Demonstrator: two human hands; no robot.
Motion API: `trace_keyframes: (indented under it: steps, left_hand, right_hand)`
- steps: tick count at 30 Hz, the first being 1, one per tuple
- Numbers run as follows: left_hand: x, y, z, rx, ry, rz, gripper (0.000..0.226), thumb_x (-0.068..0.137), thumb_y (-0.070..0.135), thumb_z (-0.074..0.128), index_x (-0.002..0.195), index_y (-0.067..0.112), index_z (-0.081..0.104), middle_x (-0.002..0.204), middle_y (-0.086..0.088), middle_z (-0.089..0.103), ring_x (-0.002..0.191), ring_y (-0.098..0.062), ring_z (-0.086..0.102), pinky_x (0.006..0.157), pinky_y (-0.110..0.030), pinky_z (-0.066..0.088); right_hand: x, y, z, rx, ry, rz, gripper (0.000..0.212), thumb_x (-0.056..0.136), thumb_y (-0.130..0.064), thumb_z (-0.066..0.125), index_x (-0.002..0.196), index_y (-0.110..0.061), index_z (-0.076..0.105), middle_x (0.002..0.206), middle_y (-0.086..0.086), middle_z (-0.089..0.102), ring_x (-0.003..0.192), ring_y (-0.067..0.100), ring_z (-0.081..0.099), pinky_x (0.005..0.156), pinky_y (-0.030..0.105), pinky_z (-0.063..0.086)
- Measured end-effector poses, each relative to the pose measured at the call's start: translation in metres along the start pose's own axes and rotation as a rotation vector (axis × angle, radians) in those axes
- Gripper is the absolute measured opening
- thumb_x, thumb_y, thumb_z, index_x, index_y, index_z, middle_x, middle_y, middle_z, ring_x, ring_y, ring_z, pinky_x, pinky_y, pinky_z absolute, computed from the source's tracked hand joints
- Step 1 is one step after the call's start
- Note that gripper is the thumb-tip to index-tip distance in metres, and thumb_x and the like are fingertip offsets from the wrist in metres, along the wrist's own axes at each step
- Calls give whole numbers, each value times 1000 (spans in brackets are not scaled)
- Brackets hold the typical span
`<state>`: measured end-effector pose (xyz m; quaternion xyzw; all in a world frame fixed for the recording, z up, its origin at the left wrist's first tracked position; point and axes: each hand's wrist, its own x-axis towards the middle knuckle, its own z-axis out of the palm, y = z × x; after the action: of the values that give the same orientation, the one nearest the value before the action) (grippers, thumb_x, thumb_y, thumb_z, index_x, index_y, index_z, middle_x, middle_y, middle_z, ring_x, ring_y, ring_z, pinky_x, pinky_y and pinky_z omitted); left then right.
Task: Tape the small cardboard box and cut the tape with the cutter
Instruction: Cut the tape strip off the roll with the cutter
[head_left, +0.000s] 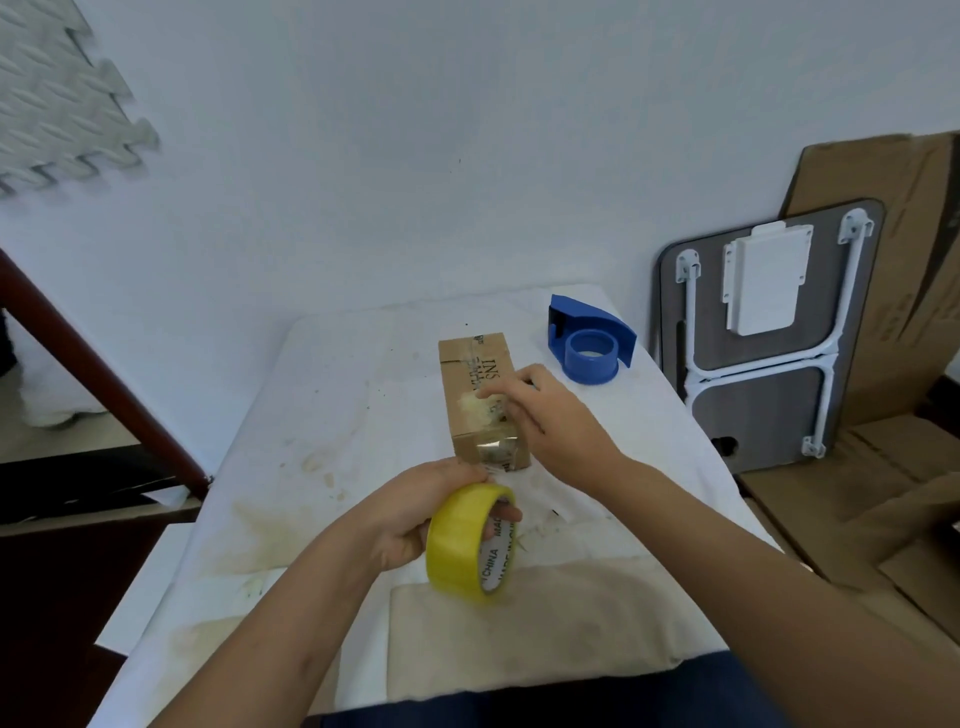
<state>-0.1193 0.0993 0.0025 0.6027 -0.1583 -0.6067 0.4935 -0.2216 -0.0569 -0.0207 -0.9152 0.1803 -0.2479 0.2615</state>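
A small cardboard box (472, 374) lies lengthwise on the white-covered table (332, 395), with clear tape along its top and down its near end. My right hand (545, 415) rests on the box's top right side, fingers pressing the tape down. My left hand (415, 514) holds a yellow tape roll (457, 551) just in front of the box, a finger through its core. A short strip of tape runs from the roll up to the box's near end. The blue tape cutter (589, 345) stands behind and to the right of the box.
A folded grey lap table (769, 332) with white legs leans on the wall at right, beside flattened brown cardboard (883, 493). A beige cloth (519, 639) covers the table's near edge. A dark red wooden rail (104, 384) runs at left.
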Motion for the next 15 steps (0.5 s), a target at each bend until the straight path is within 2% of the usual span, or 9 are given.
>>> trace_keyframes:
  steps: [2, 3, 6, 8, 10, 12, 15]
  left_hand:
    - [-5, 2, -1, 26, 4, 15, 23, 95, 16, 59, 113, 3, 63, 84, -18, 76, 55, -20, 69, 55, -27, 60]
    - [-6, 4, -3, 60, 14, 32, 23, 94, 17, 60, 113, 3, 64, 85, -15, 76, 58, -19, 69, 55, -27, 60]
    - [-9, 8, -11, 137, 16, 98, 25, 93, 22, 62, 113, 9, 66, 105, -12, 74, 82, -20, 71, 63, -28, 60]
    - [-13, 10, -14, 121, -31, 108, 22, 91, 22, 64, 109, 9, 66, 110, -15, 73, 86, -24, 71, 67, -32, 61]
    - [-14, 10, -15, 165, -55, 108, 31, 86, 25, 67, 111, 7, 66, 116, -18, 71, 92, -26, 68, 81, -40, 56]
    - [-13, 5, -13, 210, -50, 104, 29, 86, 26, 68, 110, 9, 66, 116, -17, 70, 92, -25, 66, 84, -38, 53]
    - [-12, 1, -9, 255, -25, 95, 18, 89, 25, 67, 104, 15, 66, 106, -10, 70, 87, -21, 65, 71, -30, 54]
  right_hand:
    - [2, -1, 2, -34, -37, -16, 38, 99, -11, 40, 128, -29, 55, 112, 4, 56, 96, 16, 51, 78, 30, 45]
    - [3, -2, 0, -16, -27, -2, 37, 100, -14, 38, 131, -28, 53, 112, 4, 59, 95, 15, 52, 77, 29, 43]
    - [6, -2, -8, 176, 100, 65, 36, 103, -18, 34, 131, -32, 50, 106, 2, 64, 90, 12, 62, 73, 28, 47]
    - [4, 1, -9, 280, 185, 106, 35, 101, -13, 34, 122, -32, 56, 102, 2, 64, 90, 14, 66, 76, 30, 52]
    - [-1, 2, -7, 284, 208, 121, 36, 99, -8, 38, 113, -29, 63, 101, 2, 62, 89, 15, 65, 76, 34, 53]
    - [-5, 0, -3, 207, 127, 89, 29, 98, -11, 44, 111, -26, 66, 101, 1, 60, 85, 15, 60, 75, 34, 51]
    - [-9, -2, 6, 94, -46, 20, 26, 95, -25, 54, 119, -24, 62, 116, -2, 57, 95, 8, 49, 81, 24, 41]
